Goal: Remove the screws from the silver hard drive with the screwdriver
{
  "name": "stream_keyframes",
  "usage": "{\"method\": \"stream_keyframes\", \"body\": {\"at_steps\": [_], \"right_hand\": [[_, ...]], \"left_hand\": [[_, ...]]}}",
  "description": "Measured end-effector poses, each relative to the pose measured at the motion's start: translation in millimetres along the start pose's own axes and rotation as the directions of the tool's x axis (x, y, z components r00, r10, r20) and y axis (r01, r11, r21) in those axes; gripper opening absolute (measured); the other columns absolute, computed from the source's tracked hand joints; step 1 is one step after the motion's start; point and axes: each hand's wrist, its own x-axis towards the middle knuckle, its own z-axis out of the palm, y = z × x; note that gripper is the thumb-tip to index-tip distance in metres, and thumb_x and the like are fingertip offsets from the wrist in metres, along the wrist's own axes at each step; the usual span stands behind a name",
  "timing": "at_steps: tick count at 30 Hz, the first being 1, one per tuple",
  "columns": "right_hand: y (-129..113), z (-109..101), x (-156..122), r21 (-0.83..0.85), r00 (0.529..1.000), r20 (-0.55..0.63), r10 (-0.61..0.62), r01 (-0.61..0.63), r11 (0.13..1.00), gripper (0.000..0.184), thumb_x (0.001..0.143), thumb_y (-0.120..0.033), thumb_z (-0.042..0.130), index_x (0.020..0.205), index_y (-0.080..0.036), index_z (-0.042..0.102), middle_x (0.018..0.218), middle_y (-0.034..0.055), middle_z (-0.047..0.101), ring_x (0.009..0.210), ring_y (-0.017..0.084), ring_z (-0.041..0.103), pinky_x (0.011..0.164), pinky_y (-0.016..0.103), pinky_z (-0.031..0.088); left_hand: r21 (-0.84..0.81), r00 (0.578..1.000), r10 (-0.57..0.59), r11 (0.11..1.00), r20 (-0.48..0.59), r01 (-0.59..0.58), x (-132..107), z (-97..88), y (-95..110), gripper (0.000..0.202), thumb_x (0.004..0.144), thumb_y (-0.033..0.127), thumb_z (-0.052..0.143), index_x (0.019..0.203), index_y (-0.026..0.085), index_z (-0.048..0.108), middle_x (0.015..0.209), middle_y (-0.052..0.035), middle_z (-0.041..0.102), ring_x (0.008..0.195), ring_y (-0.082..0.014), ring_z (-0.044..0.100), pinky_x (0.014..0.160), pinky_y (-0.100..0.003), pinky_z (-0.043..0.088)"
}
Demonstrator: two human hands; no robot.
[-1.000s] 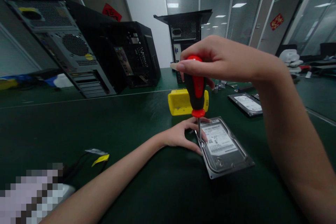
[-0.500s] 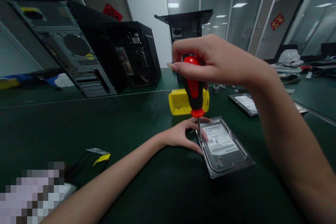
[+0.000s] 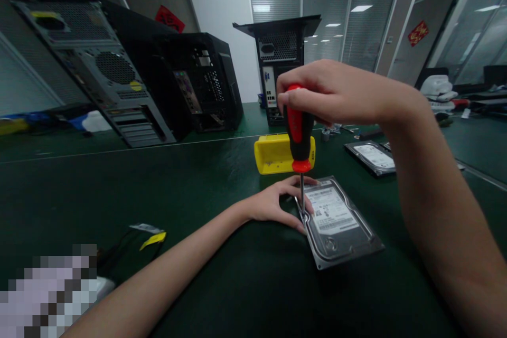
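Note:
A silver hard drive (image 3: 336,222) with a white label lies label up on the dark green table, turned at an angle. My left hand (image 3: 277,203) grips its left side, with the thumb at the edge and fingers across the top and label. In my right hand (image 3: 322,92) is a red and black screwdriver (image 3: 299,129), held nearly upright by the top of its handle. Its metal shaft comes down between my left thumb and fingers onto the drive's left edge. The tip and any screw under it are too small to make out.
A yellow tray (image 3: 273,156) holding tiny parts stands just behind the drive. Another hard drive (image 3: 372,157) lies at the right. Several computer cases (image 3: 214,82) stand at the back. Cables with a yellow tag (image 3: 153,240) lie at the lower left.
My right hand has moved slightly right and its grip on the handle has shifted. The screwdriver stands more upright. My left hand and the hard drive have stayed put.

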Motion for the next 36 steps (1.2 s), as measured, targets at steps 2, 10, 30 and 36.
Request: {"method": "stream_keyframes", "body": {"at_steps": [2,10,30,36], "right_hand": [[0.0,0.0,-0.2,-0.012,1.0,-0.006,-0.002,0.002,1.0,0.038,0.09,-0.04,0.035,0.081,-0.01,0.056,0.068,0.0,0.051,0.053,0.003,0.041,0.049,0.019,0.027],[-0.8,2.1,-2.0,-0.021,0.999,-0.038,0.025,-0.026,0.999,0.049,0.086,-0.053,0.037,0.075,-0.009,0.057,0.058,-0.0011,0.047,0.048,0.002,0.037,0.045,0.018,0.026],[-0.3,1.8,0.7,-0.02,0.989,-0.077,0.126,-0.128,0.992,0.072,0.08,-0.071,0.019,0.065,-0.009,0.053,0.056,0.0012,0.045,0.047,0.003,0.039,0.045,0.018,0.026],[2.3,0.9,0.2,0.002,0.995,-0.029,0.099,-0.099,0.995,0.056,0.085,-0.059,0.032,0.079,-0.009,0.058,0.068,0.0032,0.053,0.053,0.006,0.045,0.047,0.019,0.031]], "left_hand": [[0.005,1.0,0.002,1.0,-0.002,-0.002,0.1,-0.1,0.5,0.033,0.06,0.031,0.076,0.09,0.024,0.068,0.136,-0.0021,0.037,0.128,-0.0276,0.032,0.106,-0.047,0.025],[0.01,1.0,-0.001,1.0,-0.001,0.001,0.2,0.2,0.7,0.033,0.06,0.032,0.075,0.091,0.023,0.067,0.135,-0.0024,0.038,0.128,-0.0263,0.033,0.106,-0.044,0.026],[0.017,1.0,-0.006,1.0,-0.002,0.006,-0.1,0.3,0.5,0.033,0.059,0.03,0.076,0.09,0.025,0.068,0.135,-0.0017,0.037,0.128,-0.0269,0.033,0.106,-0.046,0.026],[0.015,1.0,-0.003,1.0,-0.001,0.003,0.3,0.1,2.1,0.033,0.059,0.03,0.076,0.091,0.024,0.067,0.135,-0.0023,0.037,0.129,-0.0275,0.031,0.107,-0.047,0.024]]}}
